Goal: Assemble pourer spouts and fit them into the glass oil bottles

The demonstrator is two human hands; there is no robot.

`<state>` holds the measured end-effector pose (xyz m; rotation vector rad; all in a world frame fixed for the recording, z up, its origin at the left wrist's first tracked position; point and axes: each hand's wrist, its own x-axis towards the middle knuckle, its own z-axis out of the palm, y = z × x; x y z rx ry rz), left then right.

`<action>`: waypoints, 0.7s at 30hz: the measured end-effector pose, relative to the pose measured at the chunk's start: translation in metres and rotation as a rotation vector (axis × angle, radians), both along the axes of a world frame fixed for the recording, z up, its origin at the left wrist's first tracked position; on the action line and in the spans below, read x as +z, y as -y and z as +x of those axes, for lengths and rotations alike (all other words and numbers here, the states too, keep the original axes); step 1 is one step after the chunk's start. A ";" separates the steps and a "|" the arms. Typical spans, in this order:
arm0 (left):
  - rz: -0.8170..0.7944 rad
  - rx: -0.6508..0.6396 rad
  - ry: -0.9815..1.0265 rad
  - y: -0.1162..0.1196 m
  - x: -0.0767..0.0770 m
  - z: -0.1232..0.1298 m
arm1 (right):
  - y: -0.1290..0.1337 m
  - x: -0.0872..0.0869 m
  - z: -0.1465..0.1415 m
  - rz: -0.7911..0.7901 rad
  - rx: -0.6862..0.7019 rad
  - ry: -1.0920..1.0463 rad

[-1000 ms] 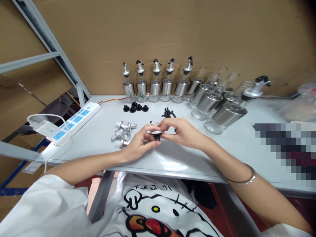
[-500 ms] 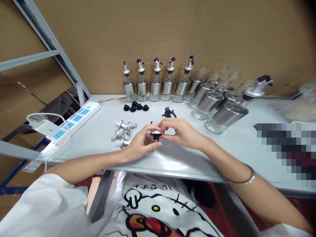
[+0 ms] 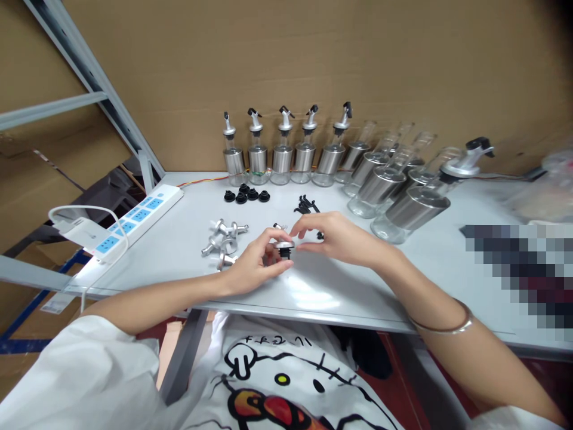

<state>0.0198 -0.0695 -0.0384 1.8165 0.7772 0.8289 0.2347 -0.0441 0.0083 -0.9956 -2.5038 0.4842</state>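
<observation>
Pinching the pourer [image 3: 283, 245] top and bottom near the front edge of the bench [image 3: 353, 292], the left hand [image 3: 248, 266] seemingly steadies it upright with its side exposed, while the right hand's [image 3: 344, 239] fingers curve half-open beside it, contact unclear.

No word reads clearly here: black lettering [image 3: 277, 340] runs across the white shirt [image 3: 304, 365], its characters too unclear to make out. Down at left, a pale label [image 3: 57, 303] sits on cardboard [image 3: 76, 286], its print too small. The power strip's [image 3: 134, 224] markings are illegible too.
</observation>
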 end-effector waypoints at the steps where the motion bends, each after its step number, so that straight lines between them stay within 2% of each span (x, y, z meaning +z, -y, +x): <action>1: -0.002 -0.006 -0.008 0.000 0.000 0.000 | -0.003 0.001 0.004 0.028 -0.076 0.060; 4: 0.003 -0.007 -0.031 0.000 0.001 0.000 | -0.014 0.000 0.017 0.104 -0.288 0.273; 6: 0.020 -0.005 -0.034 0.000 0.001 -0.001 | -0.021 -0.004 0.026 0.108 -0.349 0.392; 13: 0.050 -0.030 -0.022 -0.001 0.000 0.000 | -0.035 -0.025 0.039 0.078 -0.435 0.564; 17: 0.047 -0.044 -0.020 -0.001 0.001 -0.001 | -0.037 -0.022 0.042 0.051 -0.439 0.572; 21: 0.059 -0.051 -0.012 -0.001 0.000 -0.001 | -0.034 -0.014 0.041 0.012 -0.572 0.612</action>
